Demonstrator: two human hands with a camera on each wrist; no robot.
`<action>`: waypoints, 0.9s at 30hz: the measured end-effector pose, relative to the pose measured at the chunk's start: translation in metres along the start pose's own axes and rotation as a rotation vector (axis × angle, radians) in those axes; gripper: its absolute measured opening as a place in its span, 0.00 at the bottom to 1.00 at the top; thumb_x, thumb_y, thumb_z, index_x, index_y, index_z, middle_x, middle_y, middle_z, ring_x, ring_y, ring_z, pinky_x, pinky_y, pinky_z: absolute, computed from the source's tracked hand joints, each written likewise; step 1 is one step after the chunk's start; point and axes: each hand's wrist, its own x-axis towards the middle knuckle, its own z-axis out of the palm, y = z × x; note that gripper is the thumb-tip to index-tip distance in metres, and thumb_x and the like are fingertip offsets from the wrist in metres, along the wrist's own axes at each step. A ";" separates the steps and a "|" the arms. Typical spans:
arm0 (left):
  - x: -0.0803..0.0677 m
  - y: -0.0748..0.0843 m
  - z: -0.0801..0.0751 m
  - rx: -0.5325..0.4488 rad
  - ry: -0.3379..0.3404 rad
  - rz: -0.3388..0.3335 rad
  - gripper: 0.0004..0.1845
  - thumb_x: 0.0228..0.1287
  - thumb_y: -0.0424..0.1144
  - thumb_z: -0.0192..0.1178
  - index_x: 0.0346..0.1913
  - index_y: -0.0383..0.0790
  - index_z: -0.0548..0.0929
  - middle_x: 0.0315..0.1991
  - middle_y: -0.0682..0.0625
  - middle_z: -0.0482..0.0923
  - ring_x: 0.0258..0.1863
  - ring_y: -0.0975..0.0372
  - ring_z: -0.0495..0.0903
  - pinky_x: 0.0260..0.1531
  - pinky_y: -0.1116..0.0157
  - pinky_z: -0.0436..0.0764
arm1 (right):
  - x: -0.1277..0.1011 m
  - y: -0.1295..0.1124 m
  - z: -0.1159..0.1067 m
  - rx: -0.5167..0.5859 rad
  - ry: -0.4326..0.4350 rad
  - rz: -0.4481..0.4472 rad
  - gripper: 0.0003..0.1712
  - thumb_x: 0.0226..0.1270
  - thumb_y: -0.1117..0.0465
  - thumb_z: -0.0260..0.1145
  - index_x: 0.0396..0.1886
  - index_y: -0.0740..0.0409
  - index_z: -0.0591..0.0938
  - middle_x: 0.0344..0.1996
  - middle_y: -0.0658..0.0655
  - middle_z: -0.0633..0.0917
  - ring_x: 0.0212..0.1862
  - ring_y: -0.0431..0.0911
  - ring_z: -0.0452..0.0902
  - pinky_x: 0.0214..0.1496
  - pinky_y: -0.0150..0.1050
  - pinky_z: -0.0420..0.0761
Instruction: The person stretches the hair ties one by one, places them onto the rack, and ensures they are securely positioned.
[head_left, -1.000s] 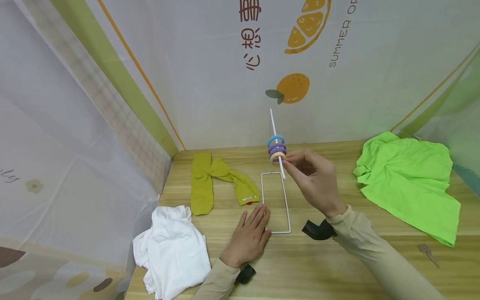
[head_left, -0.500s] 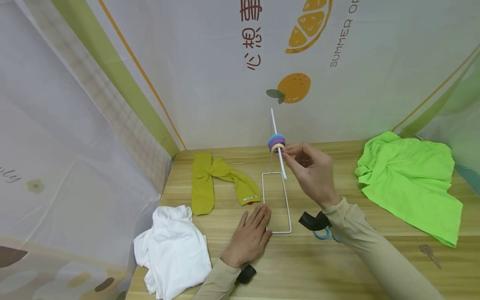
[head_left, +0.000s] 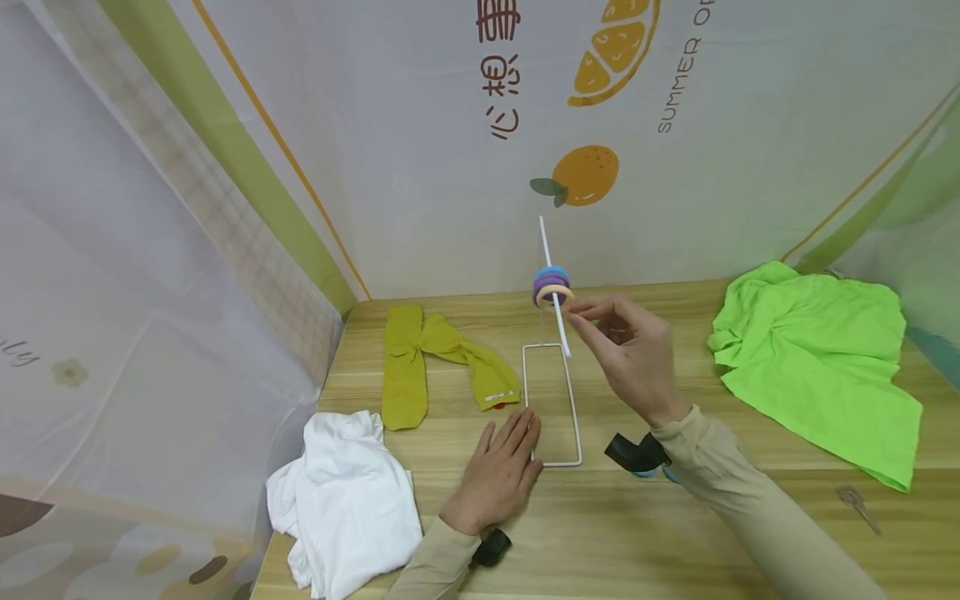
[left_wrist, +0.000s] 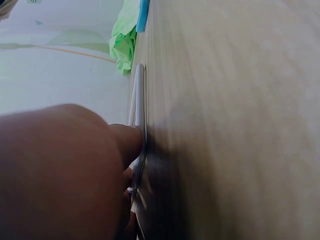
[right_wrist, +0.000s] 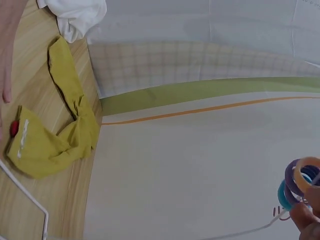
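Observation:
A white wire stand (head_left: 577, 417) lies with its rectangular base on the wooden table, and a slanting rod (head_left: 546, 242) rises above it. Blue and purple rings (head_left: 550, 279) are threaded on the rod, with a beige ring (head_left: 546, 291) nearest its front end. My right hand (head_left: 633, 354) pinches the beige ring's right edge between thumb and forefinger. The right wrist view shows the fingertips (right_wrist: 302, 216) right at the rings. My left hand (head_left: 495, 479) rests flat with straight fingers over the left side of the base, pressing it to the table.
A mustard cloth strip (head_left: 405, 367) lies left of the stand, with a crumpled white cloth (head_left: 356, 500) nearer. Bright green cloth (head_left: 817, 358) and a key (head_left: 857, 507) lie at the right. Blue loops (head_left: 645, 474) show partly behind the right wrist's black camera mount.
The beige ring has slid back along the rod with my right hand, and the rings now sit closer together. My left hand stays in place on the base.

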 end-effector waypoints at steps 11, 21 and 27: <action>0.001 0.001 0.000 -0.030 -0.020 -0.003 0.30 0.84 0.46 0.40 0.81 0.39 0.57 0.83 0.46 0.52 0.83 0.55 0.52 0.78 0.47 0.55 | -0.038 0.033 -0.058 -0.331 -0.175 0.129 0.07 0.59 0.73 0.76 0.30 0.59 0.86 0.18 0.50 0.79 0.19 0.32 0.64 0.21 0.26 0.64; -0.001 0.000 0.000 -0.053 0.028 0.024 0.30 0.83 0.46 0.43 0.80 0.36 0.60 0.82 0.43 0.56 0.81 0.52 0.55 0.76 0.45 0.57 | -0.084 0.060 -0.110 -0.469 -0.894 0.610 0.03 0.67 0.63 0.71 0.35 0.57 0.86 0.31 0.48 0.85 0.32 0.41 0.76 0.33 0.36 0.77; 0.001 -0.001 0.001 -0.022 0.001 0.008 0.30 0.84 0.47 0.41 0.81 0.38 0.58 0.83 0.46 0.53 0.82 0.55 0.53 0.77 0.47 0.56 | -0.105 0.066 -0.119 -0.464 -0.928 0.629 0.07 0.59 0.65 0.75 0.29 0.56 0.83 0.27 0.48 0.79 0.31 0.41 0.70 0.31 0.33 0.71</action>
